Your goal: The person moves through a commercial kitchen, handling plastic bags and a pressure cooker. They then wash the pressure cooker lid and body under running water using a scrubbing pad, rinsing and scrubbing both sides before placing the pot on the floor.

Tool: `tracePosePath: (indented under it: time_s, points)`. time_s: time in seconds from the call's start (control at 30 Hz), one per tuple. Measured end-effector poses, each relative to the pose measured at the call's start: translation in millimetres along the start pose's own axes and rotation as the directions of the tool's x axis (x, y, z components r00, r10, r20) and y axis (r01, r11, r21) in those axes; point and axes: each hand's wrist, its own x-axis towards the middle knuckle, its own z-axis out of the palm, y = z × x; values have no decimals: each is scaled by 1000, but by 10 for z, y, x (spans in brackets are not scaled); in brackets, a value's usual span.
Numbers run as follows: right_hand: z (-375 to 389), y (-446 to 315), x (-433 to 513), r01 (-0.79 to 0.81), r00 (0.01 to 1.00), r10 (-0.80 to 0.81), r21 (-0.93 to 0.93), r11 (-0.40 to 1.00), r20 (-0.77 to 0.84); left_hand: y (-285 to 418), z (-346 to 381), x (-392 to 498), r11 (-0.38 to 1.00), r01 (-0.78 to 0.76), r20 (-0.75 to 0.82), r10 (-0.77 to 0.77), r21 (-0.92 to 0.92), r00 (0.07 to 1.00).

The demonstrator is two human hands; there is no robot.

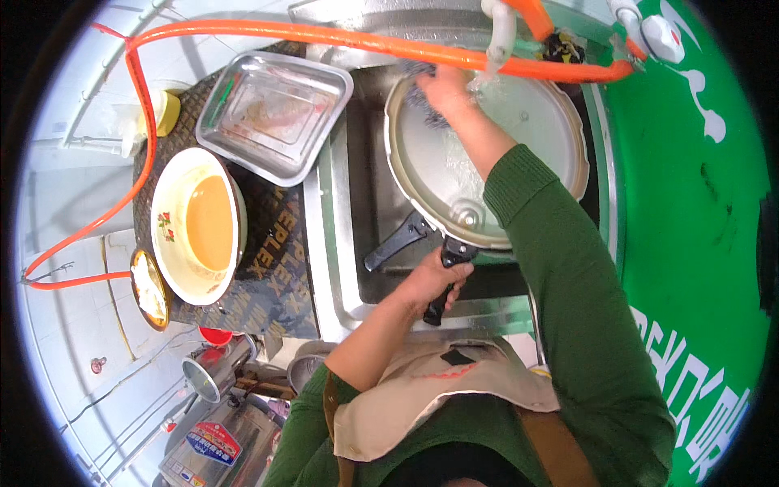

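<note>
A large round metal pressure cooker lid [517, 158] lies tilted over the sink, its lugged rim and inner face turned up. My left hand [433, 281] grips its black handle [453, 255] at the near side. My right hand [447, 91] presses a grey metal scourer [431, 112] against the lid's far left inner wall. Water from the white tap spout [502, 36] runs down beside that hand into the lid. A second black handle [398, 242] juts out to the left; what it joins is partly hidden.
The lid is over a stainless steel sink [335, 243]. On the left counter stand a steel tray [277, 119] and an enamel basin [164, 198] holding orange-brown liquid. An orange hose [304, 30] crosses above the sink. A green panel [675, 182] borders the right side.
</note>
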Motion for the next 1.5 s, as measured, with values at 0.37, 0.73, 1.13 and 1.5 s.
tracePosePath:
  time_s: [0.37, 0.73, 1.13, 1.5]
  points:
    - [-1421, -111, -1598, 581, 482, -119, -214, 785, 868, -25, -34, 3, 998, -66, 1, 66, -14, 998]
    - [-886, 7, -1250, 744, 562, -553, -85, 663, 615, 20, 12, -24, 994, -102, -23, 103, 38, 994]
    - [-1352, 682, -119, 368, 912, -311, -870, 329, 268, -18, -42, -1, 999, -35, -63, 33, -33, 997]
    - [-512, 96, -1082, 602, 786, -396, -441, 666, 474, 18, 1, -2, 999, -42, -66, 42, 12, 997]
